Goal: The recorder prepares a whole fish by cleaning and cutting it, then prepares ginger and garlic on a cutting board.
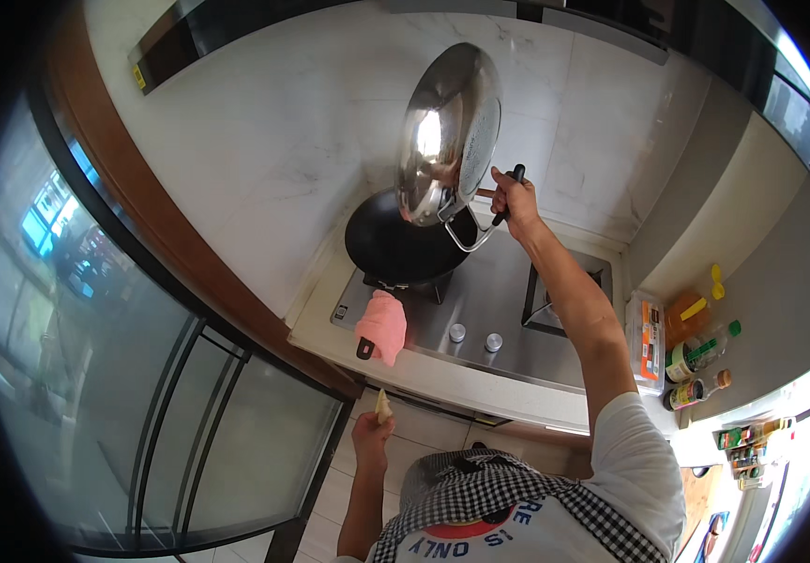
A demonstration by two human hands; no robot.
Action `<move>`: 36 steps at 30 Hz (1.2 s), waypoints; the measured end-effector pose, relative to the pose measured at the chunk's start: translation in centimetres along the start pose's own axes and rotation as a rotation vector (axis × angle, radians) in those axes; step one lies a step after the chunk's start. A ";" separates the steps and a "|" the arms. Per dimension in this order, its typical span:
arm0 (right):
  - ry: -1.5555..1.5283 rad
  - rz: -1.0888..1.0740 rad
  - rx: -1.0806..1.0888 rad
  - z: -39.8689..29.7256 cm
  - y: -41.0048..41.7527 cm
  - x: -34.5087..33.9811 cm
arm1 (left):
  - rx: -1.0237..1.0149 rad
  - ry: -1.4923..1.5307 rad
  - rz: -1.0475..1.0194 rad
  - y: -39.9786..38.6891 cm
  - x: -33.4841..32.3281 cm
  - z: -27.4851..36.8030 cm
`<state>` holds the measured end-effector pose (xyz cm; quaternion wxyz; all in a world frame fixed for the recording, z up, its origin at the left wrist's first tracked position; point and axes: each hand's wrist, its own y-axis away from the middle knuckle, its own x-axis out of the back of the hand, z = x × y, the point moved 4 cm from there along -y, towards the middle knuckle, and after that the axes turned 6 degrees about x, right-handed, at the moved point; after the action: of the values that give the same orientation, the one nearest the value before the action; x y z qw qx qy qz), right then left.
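My right hand (515, 200) grips the black handle of a polished stainless steel pan (433, 134). The pan is raised above the wok and tilted on its side; its round base disc (481, 151) bears writing and faces right. Below it, a black wok (391, 243) sits on the left burner, partly hidden by the pan. A pink cloth (382, 325) is wrapped around the wok's handle, whose black tip shows. Low in front of the counter, my left hand (372, 436) pinches a small pale piece (383, 408), perhaps food, that I cannot identify further.
The steel gas hob (475, 310) has two knobs (457, 333) and a right burner (552, 310) beneath my forearm. A plastic box (647, 345) and several bottles (700, 355) line the right side. A glass door (236, 422) stands left; a range hood (588, 32) hangs above.
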<state>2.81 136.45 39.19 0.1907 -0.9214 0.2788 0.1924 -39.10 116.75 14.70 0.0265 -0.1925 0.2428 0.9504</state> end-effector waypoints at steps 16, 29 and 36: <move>-0.134 0.085 0.088 -3.1 3.0 14.3 | -0.054 0.078 0.111 -0.3 0.3 -1.6; 0.112 0.359 0.061 4.1 -1.7 28.6 | -0.125 0.040 0.125 -0.6 -4.8 -2.8; 0.263 0.528 0.161 10.4 -3.2 34.4 | -0.103 0.050 0.267 2.7 -5.0 -3.7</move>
<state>28.61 128.57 15.20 0.1689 -0.8160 0.5452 0.0917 -33.59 112.89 14.80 -0.1162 -0.1834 0.2179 0.9515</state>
